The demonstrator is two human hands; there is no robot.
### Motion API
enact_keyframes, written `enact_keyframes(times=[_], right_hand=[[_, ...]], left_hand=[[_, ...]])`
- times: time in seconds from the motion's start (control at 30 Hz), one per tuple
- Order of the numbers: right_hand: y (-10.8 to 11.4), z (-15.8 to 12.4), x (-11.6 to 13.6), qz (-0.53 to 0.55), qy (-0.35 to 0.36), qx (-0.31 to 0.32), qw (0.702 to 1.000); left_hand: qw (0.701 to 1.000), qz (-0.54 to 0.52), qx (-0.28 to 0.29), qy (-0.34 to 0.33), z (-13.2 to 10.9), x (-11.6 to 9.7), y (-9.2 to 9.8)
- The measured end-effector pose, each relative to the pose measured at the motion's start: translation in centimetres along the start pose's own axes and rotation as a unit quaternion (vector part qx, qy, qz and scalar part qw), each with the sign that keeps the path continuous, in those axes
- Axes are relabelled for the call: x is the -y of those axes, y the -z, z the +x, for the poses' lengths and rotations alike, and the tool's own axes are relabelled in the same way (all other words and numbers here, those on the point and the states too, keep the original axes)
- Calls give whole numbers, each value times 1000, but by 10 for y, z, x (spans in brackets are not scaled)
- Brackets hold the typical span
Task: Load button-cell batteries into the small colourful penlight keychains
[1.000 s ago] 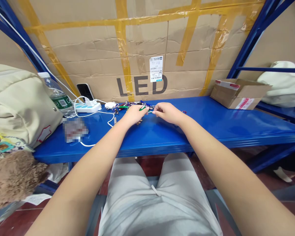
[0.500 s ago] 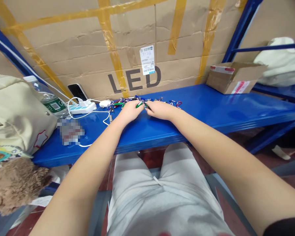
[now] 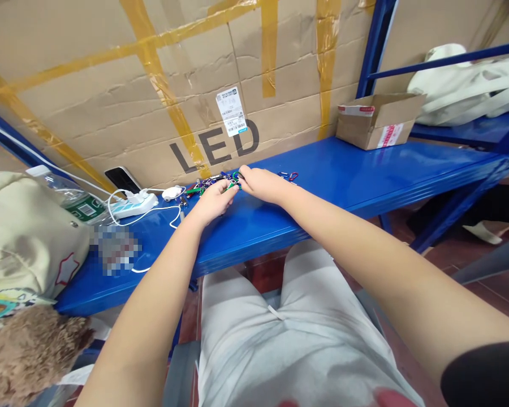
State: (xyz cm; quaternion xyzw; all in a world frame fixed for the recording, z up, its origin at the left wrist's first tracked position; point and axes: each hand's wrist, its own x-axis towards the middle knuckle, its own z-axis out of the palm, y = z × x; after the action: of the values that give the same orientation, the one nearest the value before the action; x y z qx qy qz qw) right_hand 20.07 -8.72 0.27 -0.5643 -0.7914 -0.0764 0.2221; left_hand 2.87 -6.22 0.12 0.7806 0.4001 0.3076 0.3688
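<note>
My left hand [image 3: 213, 202] is closed at the front of a pile of small metal clips [image 3: 203, 183], thumb and forefinger pinching a green carabiner [image 3: 232, 185]. Close beside it, my right hand [image 3: 259, 184] has its fingers curled down onto green and dark pieces at the same spot. What exactly lies under the right fingertips is partly hidden. A red carabiner [image 3: 293, 177] and a blue one [image 3: 282, 174] lie just beyond my right hand on the blue tabletop [image 3: 254, 226].
To the left are a white power strip [image 3: 134, 206] with cables, a phone [image 3: 122, 180], a plastic bottle [image 3: 74, 198] and a cream bag [image 3: 25, 232]. An open cardboard box [image 3: 375, 121] stands at the right. A large taped carton [image 3: 203, 85] rises behind.
The view has turned, tilting the scene. My right hand has lifted a little and turned over the green piece; my left thumb now points up toward it.
</note>
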Motion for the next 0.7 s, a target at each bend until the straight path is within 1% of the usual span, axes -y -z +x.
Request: enact_keyframes(times=[0.1,0.17,0.37,0.47,0.57,0.7], right_hand=[[0,0,1,6,6,-3,1000],[0,0,1,6,8,-4,1000],[-3,1,1,-4,13,-8,1000],[-4,2,2,-7,19,-2,1000],[-4,1,5,-3,20,10,1000],[-4,2,7,9,6,13,1000]], left_hand=[[999,7,29,-21,-1,-1,1],[999,5,37,-23,-1,0,1],[996,-74,54,8,-1,1,1],[994,-92,61,12,-2,0,1],[993,-102,54,5,-3,-1,-1],[995,-95,5,-20,2,2,2]])
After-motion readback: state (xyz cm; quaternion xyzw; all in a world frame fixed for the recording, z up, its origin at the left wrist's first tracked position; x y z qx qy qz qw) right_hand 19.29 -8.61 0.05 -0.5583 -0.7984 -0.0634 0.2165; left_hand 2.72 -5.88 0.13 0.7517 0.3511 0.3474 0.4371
